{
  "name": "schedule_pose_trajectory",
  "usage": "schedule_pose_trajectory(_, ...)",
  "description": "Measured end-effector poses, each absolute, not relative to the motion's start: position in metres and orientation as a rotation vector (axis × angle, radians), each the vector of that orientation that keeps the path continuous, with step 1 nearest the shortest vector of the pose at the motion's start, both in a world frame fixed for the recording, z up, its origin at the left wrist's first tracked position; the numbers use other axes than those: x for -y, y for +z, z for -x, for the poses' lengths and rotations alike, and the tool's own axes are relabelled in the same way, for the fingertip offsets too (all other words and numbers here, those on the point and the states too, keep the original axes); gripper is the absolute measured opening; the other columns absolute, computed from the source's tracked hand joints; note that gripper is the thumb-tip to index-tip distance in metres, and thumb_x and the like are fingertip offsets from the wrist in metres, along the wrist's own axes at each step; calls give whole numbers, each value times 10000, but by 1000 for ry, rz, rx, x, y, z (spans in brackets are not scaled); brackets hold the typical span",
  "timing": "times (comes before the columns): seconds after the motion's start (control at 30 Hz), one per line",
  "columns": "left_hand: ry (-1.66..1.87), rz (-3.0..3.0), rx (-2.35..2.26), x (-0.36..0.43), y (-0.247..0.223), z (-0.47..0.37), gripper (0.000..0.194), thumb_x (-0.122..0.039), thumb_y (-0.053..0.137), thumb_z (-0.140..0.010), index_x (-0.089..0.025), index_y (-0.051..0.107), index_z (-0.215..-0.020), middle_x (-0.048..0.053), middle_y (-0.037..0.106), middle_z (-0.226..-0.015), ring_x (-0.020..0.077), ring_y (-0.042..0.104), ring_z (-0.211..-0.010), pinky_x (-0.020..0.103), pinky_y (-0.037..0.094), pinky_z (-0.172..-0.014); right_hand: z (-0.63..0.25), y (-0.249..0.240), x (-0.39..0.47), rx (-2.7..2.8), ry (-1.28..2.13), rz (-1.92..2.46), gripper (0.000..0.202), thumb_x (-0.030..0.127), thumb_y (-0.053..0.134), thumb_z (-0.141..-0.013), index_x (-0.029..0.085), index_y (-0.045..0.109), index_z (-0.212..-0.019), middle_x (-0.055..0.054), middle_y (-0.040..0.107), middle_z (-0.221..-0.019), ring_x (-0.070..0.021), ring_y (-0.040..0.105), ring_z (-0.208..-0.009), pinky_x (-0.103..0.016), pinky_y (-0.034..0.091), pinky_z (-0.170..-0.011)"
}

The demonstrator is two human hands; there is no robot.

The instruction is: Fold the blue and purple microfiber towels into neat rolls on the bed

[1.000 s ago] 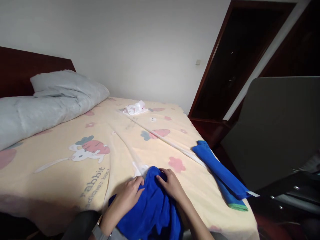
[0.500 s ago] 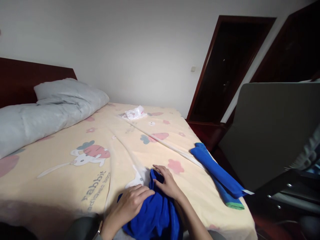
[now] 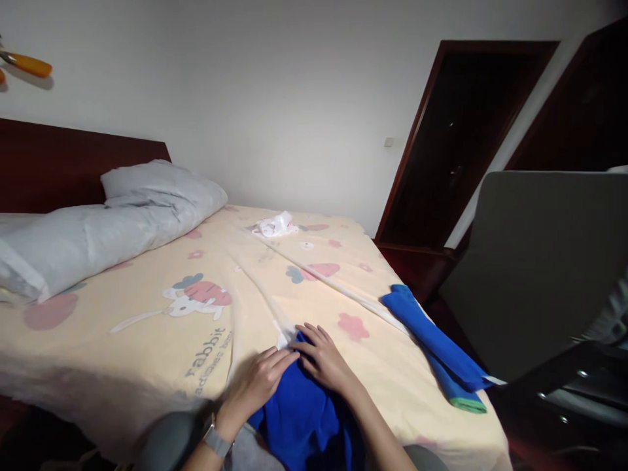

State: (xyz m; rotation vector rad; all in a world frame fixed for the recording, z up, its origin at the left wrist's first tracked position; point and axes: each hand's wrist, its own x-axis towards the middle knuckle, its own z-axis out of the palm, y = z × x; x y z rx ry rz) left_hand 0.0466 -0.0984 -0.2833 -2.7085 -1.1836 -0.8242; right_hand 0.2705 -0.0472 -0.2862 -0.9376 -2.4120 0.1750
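Note:
A blue cloth [image 3: 314, 418] with a soft nap hangs from the bed's near edge over my lap. My left hand [image 3: 262, 378], a watch on its wrist, pinches the cloth's upper left edge. My right hand [image 3: 321, 353] grips the top of the same cloth, its fingers bent over the edge and its fingertips close to those of the left. Part of the cloth's top edge is hidden beneath the fingers. To the right lies a folded blue cloth [image 3: 432, 347] with a green edge and a white tag.
The bed has a cream sheet [image 3: 161, 353] printed with rabbits and carrots. A grey quilt [image 3: 132, 229] lies along the headboard [image 3: 73, 160]. A crumpled white plastic bag [image 3: 275, 224] sits near the wall. A dark grey panel [image 3: 544, 261] stands right of the bed, before a dark door [image 3: 471, 144].
My left hand has moved up and right, closer to my right hand at the cloth's top edge. The cloth is drawn together there. The view has turned slightly left.

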Motion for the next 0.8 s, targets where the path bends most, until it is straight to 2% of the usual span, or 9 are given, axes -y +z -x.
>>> schedule_pose_trajectory(0.1, -883, 2658, 1225, 99, -285, -46, 455, -58, 452, -962, -256, 518, -1367, 44, 698, -1140, 193, 658, -1055, 377, 561, -941, -266, -288, 48, 2382, 114, 905, 279, 200, 620, -894, 275, 686, -1154, -69, 599, -1385, -266, 481, -1355, -539, 336, -1155)
schedule_pose_trajectory(0.23, -1125, 2503, 1390, 92, -295, -46, 208, -205, 496, -995, -216, 607, -1170, 56, 703, -1040, 195, 687, -967, 349, 587, -858, -262, -294, 44, 2247, 46, 879, 279, 180, 550, -960, 256, 684, -1192, -72, 735, -1170, -233, 630, -1194, -495, 434, -1085)
schedule_pose_trajectory(0.33, -1253, 2390, 1454, 86, -304, -48, 147, -276, 487, -1007, -203, 614, -1019, 50, 689, -956, 185, 694, -890, 323, 595, -791, -260, -295, 44, 2197, 28, 861, 288, 191, 505, -990, 252, 683, -1208, -71, 745, -1154, -228, 672, -1122, -466, 477, -1040)
schedule_pose_trajectory(0.43, -1192, 2306, 1443, 86, -302, -50, 143, -281, 502, -1000, -193, 611, -1028, 66, 676, -987, 200, 684, -914, 343, 587, -798, -259, -291, 50, 2162, 20, 906, 297, 207, 484, -999, 252, 674, -1223, -76, 724, -1198, -234, 662, -1129, -444, 492, -1015)
schedule_pose_trajectory(0.57, -1059, 2268, 1371, 97, -286, -50, 115, -267, 560, -968, -183, 639, -964, 82, 668, -977, 227, 667, -917, 394, 566, -808, -265, -275, 57, 2091, 11, 1029, 313, 244, 415, -1019, 237, 678, -1188, -97, 743, -1050, -244, 676, -1024, -451, 475, -1005)
schedule_pose_trajectory(0.63, -1073, 2302, 1327, 107, -278, -45, 115, -259, 557, -968, -189, 645, -947, 71, 681, -936, 218, 672, -891, 389, 562, -809, -272, -263, 61, 2065, 17, 1092, 314, 292, 404, -1024, 220, 684, -1145, -111, 740, -971, -254, 686, -934, -434, 503, -928)
schedule_pose_trajectory(0.7, -1161, 2324, 1311, 122, -273, -37, 123, -250, 534, -980, -199, 645, -967, 56, 703, -894, 198, 686, -859, 358, 567, -806, -283, -251, 69, 2059, 30, 1134, 303, 372, 437, -1017, 219, 692, -1076, -103, 738, -915, -244, 692, -813, -370, 526, -786)
schedule_pose_trajectory(0.8, -1357, 2293, 1381, 153, -271, -22, 142, -269, 510, -994, -220, 643, -1006, 37, 733, -878, 172, 713, -829, 291, 584, -786, -307, -235, 98, 2109, 247, 1143, 298, 498, 539, -960, 244, 695, -939, -51, 725, -818, -209, 668, -684, -297, 496, -654)
